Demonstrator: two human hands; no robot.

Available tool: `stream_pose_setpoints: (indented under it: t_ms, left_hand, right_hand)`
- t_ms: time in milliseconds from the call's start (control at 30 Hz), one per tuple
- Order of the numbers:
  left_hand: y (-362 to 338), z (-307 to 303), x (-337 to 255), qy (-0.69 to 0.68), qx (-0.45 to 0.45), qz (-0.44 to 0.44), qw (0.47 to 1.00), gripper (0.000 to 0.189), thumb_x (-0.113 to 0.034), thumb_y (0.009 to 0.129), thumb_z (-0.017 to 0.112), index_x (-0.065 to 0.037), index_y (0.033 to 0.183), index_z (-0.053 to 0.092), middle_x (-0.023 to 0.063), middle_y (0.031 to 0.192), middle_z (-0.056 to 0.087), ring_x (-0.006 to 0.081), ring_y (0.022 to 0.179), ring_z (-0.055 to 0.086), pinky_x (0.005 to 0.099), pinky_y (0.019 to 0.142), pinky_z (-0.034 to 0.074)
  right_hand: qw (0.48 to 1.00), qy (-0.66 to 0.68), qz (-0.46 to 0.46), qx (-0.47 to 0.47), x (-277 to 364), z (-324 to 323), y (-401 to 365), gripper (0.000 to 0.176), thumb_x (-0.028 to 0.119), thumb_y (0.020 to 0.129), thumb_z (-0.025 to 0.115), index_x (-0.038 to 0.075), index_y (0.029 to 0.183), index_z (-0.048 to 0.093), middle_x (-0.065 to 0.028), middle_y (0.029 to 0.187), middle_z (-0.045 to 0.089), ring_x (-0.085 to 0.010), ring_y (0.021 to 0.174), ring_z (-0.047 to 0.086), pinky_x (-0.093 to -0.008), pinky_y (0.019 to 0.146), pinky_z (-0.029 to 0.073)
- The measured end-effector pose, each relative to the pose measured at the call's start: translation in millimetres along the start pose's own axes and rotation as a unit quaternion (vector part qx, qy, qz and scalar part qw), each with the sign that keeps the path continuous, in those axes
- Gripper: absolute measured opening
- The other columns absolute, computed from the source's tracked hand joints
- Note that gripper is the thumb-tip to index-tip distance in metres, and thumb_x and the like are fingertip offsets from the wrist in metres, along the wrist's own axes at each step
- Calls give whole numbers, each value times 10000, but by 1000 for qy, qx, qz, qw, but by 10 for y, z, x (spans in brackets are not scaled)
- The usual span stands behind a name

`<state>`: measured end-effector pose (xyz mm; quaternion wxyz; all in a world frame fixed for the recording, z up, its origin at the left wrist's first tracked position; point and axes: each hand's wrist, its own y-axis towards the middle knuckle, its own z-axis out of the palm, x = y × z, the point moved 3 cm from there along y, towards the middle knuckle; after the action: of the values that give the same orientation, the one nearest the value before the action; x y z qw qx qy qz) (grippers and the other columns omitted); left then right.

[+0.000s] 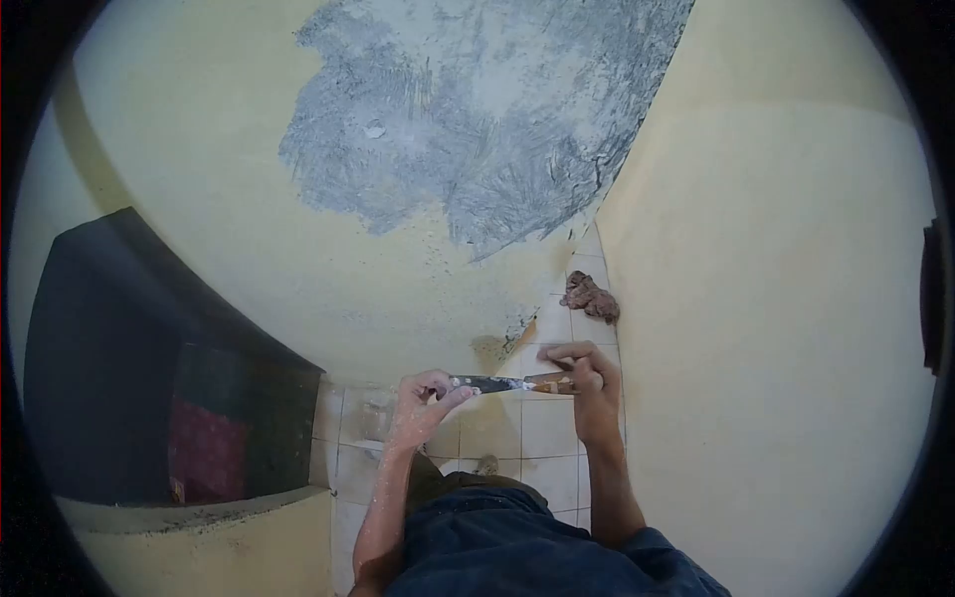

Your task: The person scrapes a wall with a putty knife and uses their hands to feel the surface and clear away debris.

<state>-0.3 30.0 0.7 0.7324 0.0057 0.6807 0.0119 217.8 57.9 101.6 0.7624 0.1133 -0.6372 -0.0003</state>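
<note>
A putty knife [489, 384] lies level between my hands, its dark blade towards the left and its brown handle towards the right. White paste marks the blade and the narrow neck. My left hand [423, 406] pinches the blade end with thumb and fingers, and pale smears show on its skin. Around the handle end, my right hand [594, 393] is closed, with its index finger partly stretched out. Ahead of both hands rises a yellow wall [388, 289] with a large rough grey patch [438, 129] on it.
A crumpled brown cloth [591, 298] lies on the white tiled floor [542, 438] by the right wall [766, 298]. To the left is a dark opening [119, 368] with a ledge [199, 517] below it. A see-through container [375, 420] appears near my left wrist.
</note>
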Motion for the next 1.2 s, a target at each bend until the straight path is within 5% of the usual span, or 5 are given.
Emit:
stream_pose_setpoints:
  t_ms: [167,333,933,1033,1200]
  left_hand:
    - [347,-33,-231,86,4,72,994,143,-98,821,707,-9,725,651,5,712,635,52,657,537,226,610,414]
    - [680,-531,-255,125,-59,73,988,224,-212,827,712,-5,751,673,37,648,629,79,602,494,266,584,397]
    - [911,-1535,-664,237,31,159,958,161,-165,841,676,-5,822,691,112,742,686,197,663,623,304,633,449]
    - [879,-1613,-571,218,27,125,968,170,-175,843,675,-7,842,698,118,748,688,208,660,623,304,638,453]
    - [920,-1650,-613,236,46,109,965,183,-187,851,667,-9,863,706,112,755,690,175,668,604,295,646,456]
  right_hand:
    - [939,335,-69,25,-62,379,250,520,421,1005,273,137,579,367,-1,488,338,-170,471,321,-358,647,364]
    - [909,311,-266,-79,395,610,829,528,391,999,248,161,524,270,14,439,193,-151,432,162,-340,483,246]
    - [848,189,-491,-68,514,1303,1059,397,212,911,348,133,536,246,6,447,244,-137,392,169,-307,415,190]
    - [864,32,-491,-106,407,1460,1211,396,224,893,371,133,525,259,8,442,253,-133,389,172,-313,411,192]
    - [851,127,-510,12,595,1370,1008,413,218,926,336,123,530,276,-6,448,278,-133,405,209,-308,432,193]
